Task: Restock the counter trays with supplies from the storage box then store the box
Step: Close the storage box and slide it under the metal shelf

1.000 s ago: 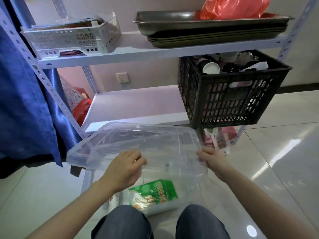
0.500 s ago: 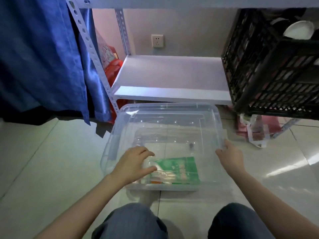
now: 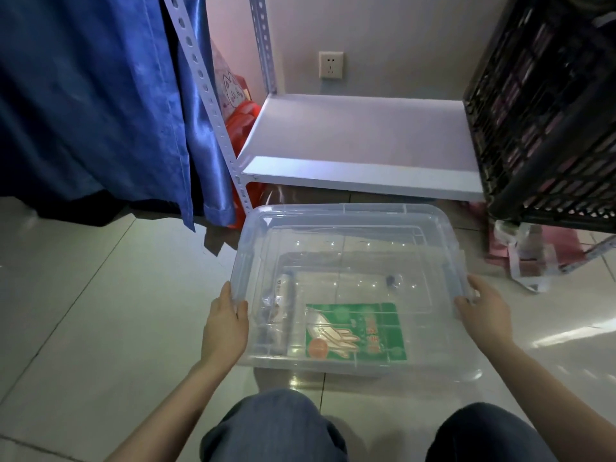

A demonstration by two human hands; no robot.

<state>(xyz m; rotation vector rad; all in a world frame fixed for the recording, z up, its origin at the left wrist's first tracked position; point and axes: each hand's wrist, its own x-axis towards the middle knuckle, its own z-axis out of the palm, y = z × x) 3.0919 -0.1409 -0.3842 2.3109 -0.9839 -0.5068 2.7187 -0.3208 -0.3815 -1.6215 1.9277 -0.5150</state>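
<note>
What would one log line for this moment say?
storage box: lidded, on floor before shelf | left hand: grips left side | right hand: grips right side | glove pack: inside

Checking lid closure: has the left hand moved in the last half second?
Yes: the left hand went leftward, from beside the green packet to the rim of the box.

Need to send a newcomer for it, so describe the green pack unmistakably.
On the floor before the white shelf sits a clear lidded box. Inside, near the front, lies the pack, right of a clear roll; it alone is green, picturing a hand.
</note>
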